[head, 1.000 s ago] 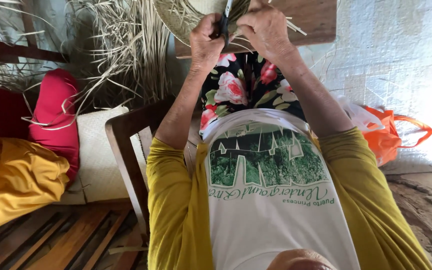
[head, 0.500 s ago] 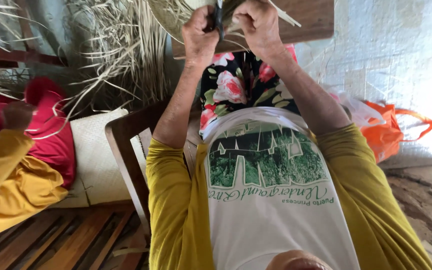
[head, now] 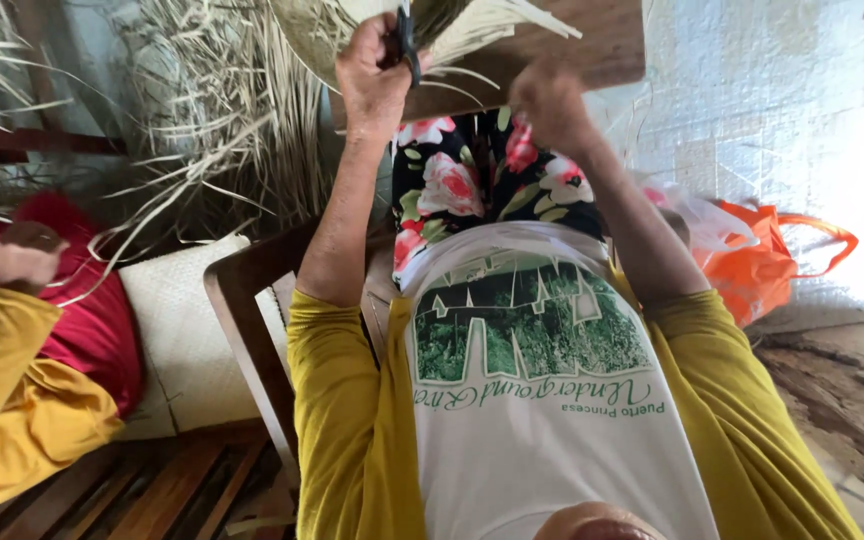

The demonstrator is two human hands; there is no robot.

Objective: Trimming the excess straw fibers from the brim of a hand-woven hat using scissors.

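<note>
My left hand (head: 372, 75) is raised in front of me and closed around a pair of dark-handled scissors (head: 407, 45). The scissors reach into the loose ends of a woven straw piece (head: 337, 25) at the top edge of the view. My right hand (head: 550, 100) sits just right of it and a little lower, fingers curled; pale straw strips (head: 512, 25) fan out above it, and I cannot tell whether it pinches any. A wooden board (head: 592, 50) lies behind both hands, over my flowered skirt (head: 462, 185).
A wooden chair back (head: 252, 340) stands by my left arm. Another person in a yellow sleeve (head: 2, 400) and red cloth sits at the left, hand (head: 22, 262) raised. Dry straw bundles (head: 202, 120) hang behind. An orange plastic bag (head: 762, 270) lies at the right by a white wall.
My right hand has dropped slightly away from the woven piece while my left keeps the scissors up. The other person's yellow-sleeved arm has lifted at the left.
</note>
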